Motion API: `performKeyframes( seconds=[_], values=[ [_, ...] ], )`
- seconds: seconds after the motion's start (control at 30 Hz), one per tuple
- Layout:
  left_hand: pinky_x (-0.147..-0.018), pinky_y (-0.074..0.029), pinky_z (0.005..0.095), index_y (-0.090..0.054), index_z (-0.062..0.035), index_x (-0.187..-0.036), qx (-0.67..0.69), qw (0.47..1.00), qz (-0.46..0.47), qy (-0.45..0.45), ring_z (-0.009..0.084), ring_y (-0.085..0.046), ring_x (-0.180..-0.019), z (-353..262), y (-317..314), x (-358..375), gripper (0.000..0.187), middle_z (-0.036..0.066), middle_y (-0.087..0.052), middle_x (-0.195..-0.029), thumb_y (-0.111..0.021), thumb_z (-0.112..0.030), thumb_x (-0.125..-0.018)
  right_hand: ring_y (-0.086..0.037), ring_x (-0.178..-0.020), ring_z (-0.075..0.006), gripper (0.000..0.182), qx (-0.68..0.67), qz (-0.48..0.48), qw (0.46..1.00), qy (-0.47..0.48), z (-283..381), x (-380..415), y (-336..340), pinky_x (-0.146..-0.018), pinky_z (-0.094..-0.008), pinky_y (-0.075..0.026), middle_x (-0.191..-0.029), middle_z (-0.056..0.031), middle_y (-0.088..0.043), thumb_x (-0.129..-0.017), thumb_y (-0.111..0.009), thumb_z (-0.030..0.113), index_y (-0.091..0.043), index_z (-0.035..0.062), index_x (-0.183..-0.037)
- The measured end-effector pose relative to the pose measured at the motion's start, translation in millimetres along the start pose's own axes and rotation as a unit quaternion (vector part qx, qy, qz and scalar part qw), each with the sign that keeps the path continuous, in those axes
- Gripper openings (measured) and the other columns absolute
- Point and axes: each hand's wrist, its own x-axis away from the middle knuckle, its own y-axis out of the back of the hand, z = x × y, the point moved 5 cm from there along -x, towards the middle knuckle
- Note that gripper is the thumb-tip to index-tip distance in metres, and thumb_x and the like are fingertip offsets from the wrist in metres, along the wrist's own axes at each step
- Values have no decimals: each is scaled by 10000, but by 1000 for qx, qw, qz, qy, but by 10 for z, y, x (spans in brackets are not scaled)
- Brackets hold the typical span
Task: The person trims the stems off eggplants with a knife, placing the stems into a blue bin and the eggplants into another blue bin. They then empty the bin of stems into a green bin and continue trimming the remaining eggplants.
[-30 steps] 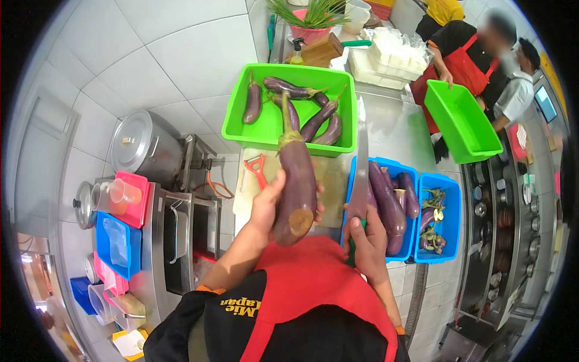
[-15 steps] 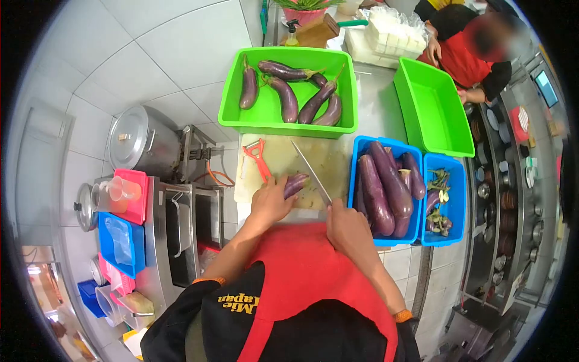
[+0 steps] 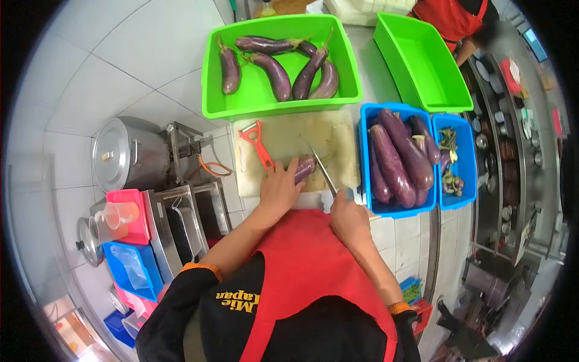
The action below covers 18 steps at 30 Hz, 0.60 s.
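My left hand [image 3: 279, 190] presses an eggplant [image 3: 306, 169] onto the cutting board [image 3: 289, 130], its fingers covering part of it. In my right hand [image 3: 350, 218] is a knife [image 3: 324, 173], gripped by the handle. Its blade points away from me and lies across the eggplant's stem end, overlapping it in this view. A red peeler [image 3: 259, 148] rests on the board just beyond my left fingers.
Several eggplants lie in a green tub [image 3: 280, 107] behind the board. To the right, a blue tub [image 3: 401, 211] holds large eggplants and another blue tub [image 3: 456, 199] holds trimmings. A person's hand and sleeve are by a second green tub [image 3: 425, 63].
The view has tilted downward, so the tubs sit higher in it. The knife blade has come over the eggplant's stem end, which now shows past the blade.
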Motion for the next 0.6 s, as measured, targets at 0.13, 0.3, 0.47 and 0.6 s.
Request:
performKeyframes(
  seconds=[0.13,0.3,0.47,0.6],
  values=[
    [-853,-509,495,-468,-104,-1414,1,1000,15,3,394,-599,-1080,-22,61,-97,675,198,-575,-1159,-756,-300,-836,-671,-668,-477,176,7,-3,1000,-14,33,16,0,-620,-560,-533,-702,-285,-664,-969,-477,146,-498,-27,-947],
    [-846,-510,492,-474,-108,-1409,5,1000,20,9,383,-602,-1066,-2,45,-74,653,188,-582,-1161,-745,-296,-846,-675,-666,-471,163,38,14,999,-10,63,17,-18,-626,-547,-545,-705,-298,-660,-955,-486,136,-492,-27,-945],
    [-860,-504,507,-447,-96,-1418,16,1000,24,0,396,-596,-1069,-5,-1,-68,656,206,-573,-1177,-734,-283,-859,-686,-670,-463,121,70,23,997,28,-36,-164,-291,-614,-519,-571,-703,-292,-663,-910,-498,52,-443,-41,-964],
    [-860,-510,498,-451,-89,-1409,9,999,35,8,391,-600,-1060,-23,-16,-87,654,194,-577,-1159,-740,-280,-853,-693,-651,-441,111,95,8,995,21,39,-493,-440,-563,-490,-574,-697,-272,-668,-901,-487,17,-436,-39,-981]
  ],
)
